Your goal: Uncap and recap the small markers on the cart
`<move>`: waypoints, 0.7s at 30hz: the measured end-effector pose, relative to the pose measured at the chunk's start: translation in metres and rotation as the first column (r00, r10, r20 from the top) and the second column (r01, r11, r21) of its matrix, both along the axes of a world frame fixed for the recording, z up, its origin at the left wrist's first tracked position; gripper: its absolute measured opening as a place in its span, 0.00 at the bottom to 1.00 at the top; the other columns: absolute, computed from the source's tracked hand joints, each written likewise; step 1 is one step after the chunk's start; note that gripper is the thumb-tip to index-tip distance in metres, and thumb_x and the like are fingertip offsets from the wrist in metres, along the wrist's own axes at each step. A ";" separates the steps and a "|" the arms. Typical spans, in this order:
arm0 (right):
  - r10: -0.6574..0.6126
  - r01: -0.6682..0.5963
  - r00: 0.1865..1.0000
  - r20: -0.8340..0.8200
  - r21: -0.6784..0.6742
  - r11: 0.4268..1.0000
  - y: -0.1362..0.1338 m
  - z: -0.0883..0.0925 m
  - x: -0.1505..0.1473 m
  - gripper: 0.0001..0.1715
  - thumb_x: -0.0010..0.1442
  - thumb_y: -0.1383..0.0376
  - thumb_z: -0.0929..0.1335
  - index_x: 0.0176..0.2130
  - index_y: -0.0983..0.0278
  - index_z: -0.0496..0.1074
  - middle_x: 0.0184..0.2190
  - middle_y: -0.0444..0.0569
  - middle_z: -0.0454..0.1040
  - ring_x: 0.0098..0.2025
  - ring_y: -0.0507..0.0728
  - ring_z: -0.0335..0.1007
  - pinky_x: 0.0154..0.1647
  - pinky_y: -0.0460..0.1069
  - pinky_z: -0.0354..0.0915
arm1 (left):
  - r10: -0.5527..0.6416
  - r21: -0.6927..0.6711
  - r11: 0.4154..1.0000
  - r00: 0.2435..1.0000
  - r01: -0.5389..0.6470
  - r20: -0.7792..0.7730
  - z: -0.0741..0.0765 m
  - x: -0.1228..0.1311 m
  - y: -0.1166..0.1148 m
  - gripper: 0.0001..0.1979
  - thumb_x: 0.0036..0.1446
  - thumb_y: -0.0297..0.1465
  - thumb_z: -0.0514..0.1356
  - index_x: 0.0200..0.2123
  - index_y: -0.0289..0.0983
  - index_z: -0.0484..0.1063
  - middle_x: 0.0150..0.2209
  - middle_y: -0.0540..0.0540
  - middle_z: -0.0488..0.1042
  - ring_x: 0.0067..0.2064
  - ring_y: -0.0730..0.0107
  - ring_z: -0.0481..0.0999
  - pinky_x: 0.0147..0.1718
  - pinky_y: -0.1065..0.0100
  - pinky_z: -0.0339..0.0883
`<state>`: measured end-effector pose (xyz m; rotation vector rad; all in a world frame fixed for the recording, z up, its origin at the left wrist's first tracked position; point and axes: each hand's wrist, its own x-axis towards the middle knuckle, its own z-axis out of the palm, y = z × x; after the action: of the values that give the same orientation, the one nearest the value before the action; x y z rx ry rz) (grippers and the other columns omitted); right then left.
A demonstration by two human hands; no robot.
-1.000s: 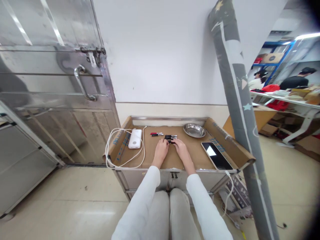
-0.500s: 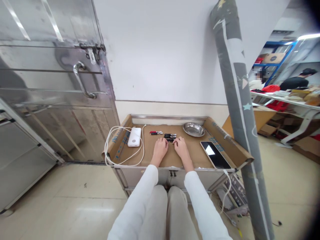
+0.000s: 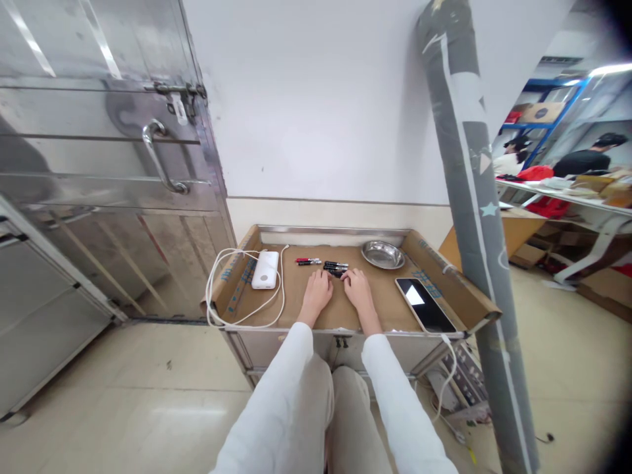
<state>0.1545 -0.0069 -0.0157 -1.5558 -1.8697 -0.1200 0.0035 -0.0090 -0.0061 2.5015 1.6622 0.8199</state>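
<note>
Several black pens (image 3: 336, 265) lie side by side on the brown cardboard surface (image 3: 276, 299), just beyond my hands. At their near side, my left hand (image 3: 317, 289) rests with curled fingers at the left end of the nearest black pen. From the right, my right hand (image 3: 356, 288) has its fingertips closed at that pen's other end. The fingers partly hide the pen, so the exact grip is hard to see. To the left of this row lie a red pen (image 3: 303, 260) and a black pen (image 3: 311, 263) close together.
A white power bank (image 3: 265, 270) with a looped white cable (image 3: 212, 289) sits at left. A round metal dish (image 3: 383, 255) stands at the back right, with a phone (image 3: 424, 305) nearer. A tall grey roll (image 3: 474, 164) leans beside the cart. Two people work in the right background.
My fingers have shifted slightly away from me, and the nearest black pen now lies closer against the other black pens. The things around have stayed put.
</note>
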 end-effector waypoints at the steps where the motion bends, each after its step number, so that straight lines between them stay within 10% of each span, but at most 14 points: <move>1: -0.005 0.005 1.000 0.003 -0.005 1.000 0.000 0.000 0.000 0.15 0.57 0.74 0.59 0.32 0.63 0.72 0.33 0.51 0.70 0.37 0.57 0.61 0.42 0.50 0.57 | 0.002 -0.003 1.000 1.000 -0.002 0.001 0.000 0.000 0.000 0.09 0.59 0.25 0.51 0.41 0.34 0.66 0.42 0.39 0.69 0.46 0.59 0.69 0.46 0.60 0.62; 14: -0.078 0.078 0.996 0.034 -0.014 0.997 0.001 0.002 0.000 0.15 0.57 0.74 0.59 0.34 0.63 0.72 0.34 0.52 0.70 0.38 0.57 0.62 0.41 0.50 0.56 | 0.049 -0.005 0.999 0.998 -0.049 0.037 0.004 0.003 0.001 0.11 0.58 0.23 0.48 0.42 0.32 0.65 0.41 0.37 0.70 0.46 0.58 0.69 0.47 0.59 0.63; 21: 0.132 -0.132 0.991 -0.015 -0.061 0.989 -0.005 0.009 -0.006 0.16 0.57 0.74 0.60 0.33 0.61 0.73 0.35 0.48 0.72 0.40 0.56 0.65 0.43 0.49 0.57 | 0.283 0.064 0.954 0.952 -0.291 0.113 -0.002 0.004 -0.002 0.22 0.57 0.23 0.48 0.56 0.28 0.59 0.56 0.29 0.63 0.56 0.51 0.65 0.52 0.54 0.61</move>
<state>0.1486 -0.0121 -0.0072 -1.4652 -1.9787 0.0061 0.0079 -0.0113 -0.0081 2.2482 2.0252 1.0394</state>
